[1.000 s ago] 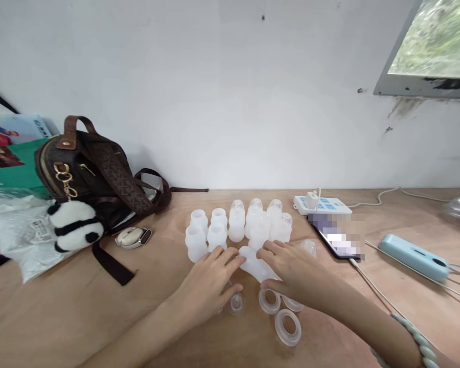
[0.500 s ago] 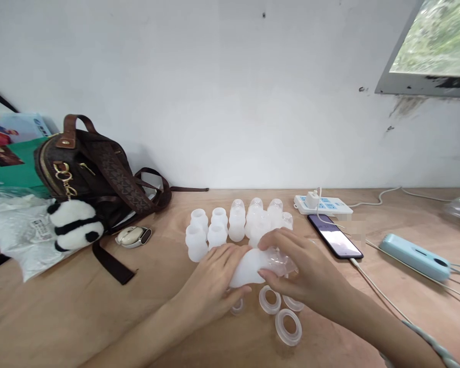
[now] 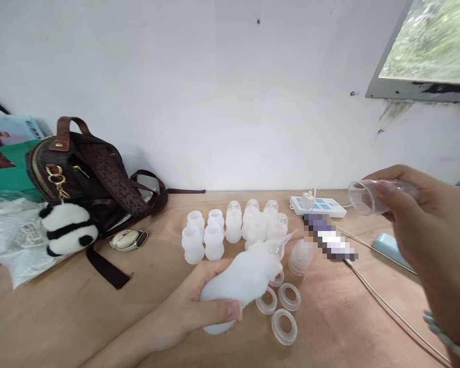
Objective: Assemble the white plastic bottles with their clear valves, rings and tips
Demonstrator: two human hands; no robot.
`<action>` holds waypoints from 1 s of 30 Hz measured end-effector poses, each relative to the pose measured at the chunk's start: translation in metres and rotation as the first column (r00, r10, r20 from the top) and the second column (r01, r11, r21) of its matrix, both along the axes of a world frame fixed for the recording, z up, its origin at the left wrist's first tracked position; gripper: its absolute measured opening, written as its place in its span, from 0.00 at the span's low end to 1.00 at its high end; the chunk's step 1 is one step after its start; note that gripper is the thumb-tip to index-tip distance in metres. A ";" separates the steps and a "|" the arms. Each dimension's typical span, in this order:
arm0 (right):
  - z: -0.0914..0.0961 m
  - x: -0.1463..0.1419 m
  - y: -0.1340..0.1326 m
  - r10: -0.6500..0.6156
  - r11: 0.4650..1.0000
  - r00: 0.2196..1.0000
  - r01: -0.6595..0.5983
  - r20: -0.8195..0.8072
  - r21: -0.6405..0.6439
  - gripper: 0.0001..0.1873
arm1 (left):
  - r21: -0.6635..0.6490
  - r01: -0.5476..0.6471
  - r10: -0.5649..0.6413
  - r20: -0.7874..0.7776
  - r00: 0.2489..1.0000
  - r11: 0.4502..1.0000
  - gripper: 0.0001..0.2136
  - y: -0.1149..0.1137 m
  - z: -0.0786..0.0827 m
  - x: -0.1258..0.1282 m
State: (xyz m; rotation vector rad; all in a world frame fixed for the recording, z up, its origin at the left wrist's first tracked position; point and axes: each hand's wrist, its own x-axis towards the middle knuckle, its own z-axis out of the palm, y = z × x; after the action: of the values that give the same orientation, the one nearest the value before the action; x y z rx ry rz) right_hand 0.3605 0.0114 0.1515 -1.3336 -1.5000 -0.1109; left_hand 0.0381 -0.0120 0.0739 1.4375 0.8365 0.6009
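A frosted white baby bottle [image 3: 237,278] lies tilted in my left hand [image 3: 199,306], its thin pointed teat end aimed up and to the right. My right hand [image 3: 429,220] is raised at the right with its fingers wrapped round a clear plastic cap [image 3: 362,198], whose open rim faces left. Just right of the bottle lie several translucent rings [image 3: 284,337]. Behind them stands a clear dome-shaped piece [image 3: 302,258]. Several white bottles without tops [image 3: 193,248] stand beyond my left hand, alongside bottles with clear caps [image 3: 233,225].
At the left are a brown backpack [image 3: 99,174] with a panda charm [image 3: 69,230], a plastic bag [image 3: 7,240], and a mouse with a watch [image 3: 128,240]. A power strip [image 3: 322,207], a pixelated phone [image 3: 329,237], cables and a light blue device [image 3: 393,250] occupy the right.
My right hand has pulled away up and to the right with the clear cap, baring the bottle's teat. The left hand has shifted slightly left and down, tilting the bottle upward.
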 end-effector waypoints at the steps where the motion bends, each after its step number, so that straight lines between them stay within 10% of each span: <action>1: 0.001 0.012 0.002 -0.055 0.996 0.997 0.058 0.050 -0.074 0.15 | 0.043 -0.047 0.048 -0.027 0.998 0.998 0.33 0.000 -0.003 -0.003; 11: -0.102 0.030 0.021 0.266 0.801 0.780 0.148 0.566 -0.581 0.17 | 0.528 -0.220 0.411 -0.275 0.869 0.820 0.29 -0.008 -0.039 -0.030; 16: -0.093 0.023 0.016 0.214 0.870 0.859 0.049 0.465 -0.490 0.17 | 0.665 -0.139 0.413 -0.275 0.868 0.734 0.23 -0.005 -0.033 -0.024; 20: -0.068 -0.007 0.001 0.205 0.916 0.946 -0.095 0.252 -0.390 0.11 | 0.831 -0.071 0.495 -0.258 0.829 0.552 0.19 -0.004 -0.032 -0.024; 25: -0.066 -0.066 -0.019 0.593 0.639 0.801 -0.531 -0.082 -0.557 0.16 | 0.948 0.178 0.597 -0.305 0.742 0.263 0.22 -0.002 -0.042 -0.031; 30: -0.098 -0.105 -0.018 0.508 0.344 0.679 -0.724 -0.530 -0.598 0.17 | 0.909 0.387 0.668 -0.190 0.719 -0.158 0.18 -0.002 -0.041 -0.029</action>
State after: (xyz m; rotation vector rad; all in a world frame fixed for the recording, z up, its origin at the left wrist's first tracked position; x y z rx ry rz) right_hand 0.2555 -0.0068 0.0536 -1.1986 -1.8013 1.3506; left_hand 0.0089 -0.0138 0.0326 3.3604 1.1928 1.0837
